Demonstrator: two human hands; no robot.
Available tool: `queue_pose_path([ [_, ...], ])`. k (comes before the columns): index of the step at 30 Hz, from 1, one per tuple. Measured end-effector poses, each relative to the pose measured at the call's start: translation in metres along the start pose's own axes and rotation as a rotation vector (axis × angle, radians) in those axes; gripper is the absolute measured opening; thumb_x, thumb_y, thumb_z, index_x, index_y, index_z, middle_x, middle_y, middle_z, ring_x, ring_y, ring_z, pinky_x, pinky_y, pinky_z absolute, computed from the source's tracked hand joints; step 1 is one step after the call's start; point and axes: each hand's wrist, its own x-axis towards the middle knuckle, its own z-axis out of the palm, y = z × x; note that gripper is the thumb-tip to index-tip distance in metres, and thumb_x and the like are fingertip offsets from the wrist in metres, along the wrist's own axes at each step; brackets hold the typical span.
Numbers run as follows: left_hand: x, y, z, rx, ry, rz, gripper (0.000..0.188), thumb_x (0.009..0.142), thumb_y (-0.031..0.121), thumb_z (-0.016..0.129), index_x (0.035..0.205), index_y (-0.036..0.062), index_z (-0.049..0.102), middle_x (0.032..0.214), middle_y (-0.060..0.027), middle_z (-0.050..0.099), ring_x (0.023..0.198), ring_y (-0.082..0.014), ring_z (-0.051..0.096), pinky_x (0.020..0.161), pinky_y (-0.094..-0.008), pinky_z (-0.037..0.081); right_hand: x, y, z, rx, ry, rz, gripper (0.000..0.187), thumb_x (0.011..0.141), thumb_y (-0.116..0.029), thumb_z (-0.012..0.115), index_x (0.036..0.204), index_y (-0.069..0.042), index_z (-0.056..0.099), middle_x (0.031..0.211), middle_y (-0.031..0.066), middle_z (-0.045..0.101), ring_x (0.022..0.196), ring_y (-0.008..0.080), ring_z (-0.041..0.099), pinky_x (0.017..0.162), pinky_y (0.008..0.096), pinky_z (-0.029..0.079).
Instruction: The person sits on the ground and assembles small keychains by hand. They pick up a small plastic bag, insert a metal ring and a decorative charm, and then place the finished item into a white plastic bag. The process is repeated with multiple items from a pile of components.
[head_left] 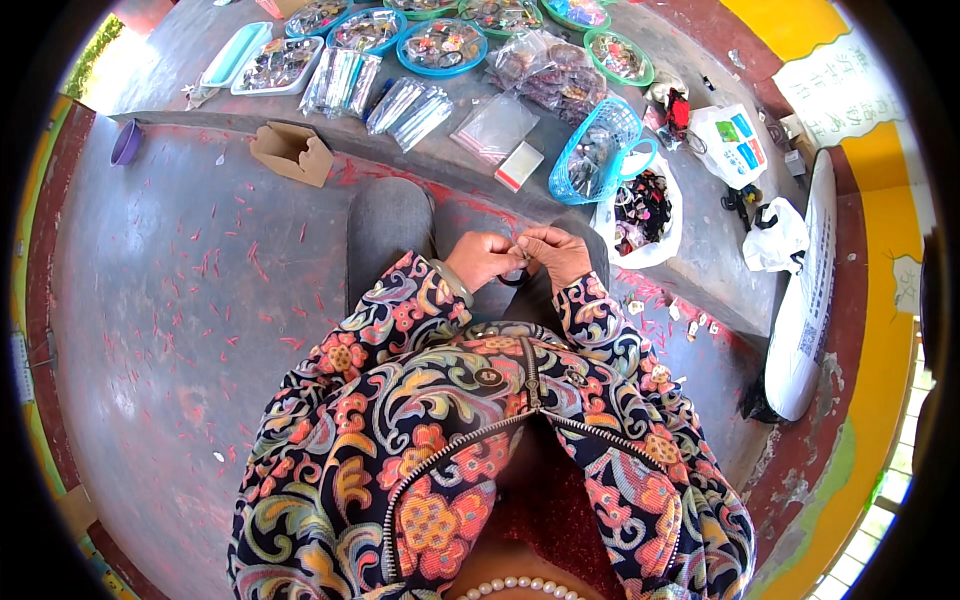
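Pinching small dark-looped piece [514,277] between left hand [481,259] and right hand [560,255], near front edge of ledge [715,255], likely light, best fingertip-held.

The floor [190,350] in here looks like smooth grey concrete with a faint sheen, while the paint on the wall [815,425] is rough and flaking low down. I see matt brown cardboard in the box [290,155], shiny openwork plastic in the blue basket [578,168], and thin, crinkly clear plastic in the flat bags [494,125]. The jacket [440,515] is textured woven cloth with a metal-toothed zip [432,459]; the trousers [388,225] are matt cloth, the necklace beads [512,582] smooth and glossy. Between the hands [483,258], the small dark thing [512,278] hides its material from me
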Motion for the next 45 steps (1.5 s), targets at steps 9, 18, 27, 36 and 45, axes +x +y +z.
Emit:
queue_pose_path([
  [9, -0.003, 0.009, 0.002, 0.017, -0.009, -0.005, 0.020, 0.076, 0.014, 0.061, 0.084, -0.0045, 0.062, 0.077, -0.0046, 0.062, 0.071, -0.0059, 0.054, 0.063, -0.0212, 0.042, 0.000, 0.005, 0.003, -0.091, 0.049, -0.068, 0.012, 0.079, -0.011, 0.060, 0.079, 0.001, 0.058, 0.069, 0.0065, 0.061, 0.053, 0.0092, 0.054, 0.044, 0.0203, 0.043],
  [18, 0.001, 0.003, 0.002, -0.088, -0.019, -0.008, 0.019, 0.079, 0.012, 0.059, 0.085, -0.0056, 0.060, 0.078, -0.0071, 0.062, 0.074, -0.0092, 0.056, 0.067, -0.0227, 0.045, 0.001, 0.002, -0.006, -0.040, -0.009, -0.049, 0.011, 0.079, -0.011, 0.060, 0.081, 0.000, 0.057, 0.073, 0.0066, 0.062, 0.056, 0.0094, 0.054, 0.049, 0.0205, 0.043],
  [27, -0.006, 0.020, 0.002, 0.029, -0.011, -0.010, 0.019, 0.076, 0.014, 0.062, 0.080, -0.0038, 0.061, 0.075, -0.0054, 0.062, 0.068, -0.0074, 0.055, 0.062, -0.0223, 0.043, 0.004, 0.009, -0.008, -0.017, 0.008, -0.033, 0.012, 0.077, -0.013, 0.062, 0.077, 0.000, 0.060, 0.070, 0.0063, 0.062, 0.054, 0.0099, 0.054, 0.047, 0.0206, 0.043],
  [36, -0.006, 0.017, 0.005, 0.044, 0.000, -0.001, 0.019, 0.074, 0.012, 0.063, 0.082, -0.0048, 0.061, 0.075, -0.0058, 0.062, 0.069, -0.0070, 0.055, 0.063, -0.0218, 0.043, 0.001, 0.000, -0.007, -0.105, -0.068, 0.010, 0.014, 0.079, -0.013, 0.060, 0.078, 0.001, 0.060, 0.068, 0.0056, 0.061, 0.053, 0.0098, 0.054, 0.047, 0.0210, 0.042],
  [45, 0.001, 0.005, 0.002, -0.024, -0.007, 0.037, 0.018, 0.077, 0.010, 0.060, 0.086, -0.0058, 0.061, 0.078, -0.0071, 0.063, 0.073, -0.0094, 0.056, 0.067, -0.0224, 0.044, -0.002, 0.002, -0.005, -0.186, 0.001, -0.173, 0.011, 0.077, -0.011, 0.061, 0.077, 0.000, 0.062, 0.068, 0.0041, 0.061, 0.051, 0.0087, 0.053, 0.044, 0.0199, 0.041],
])
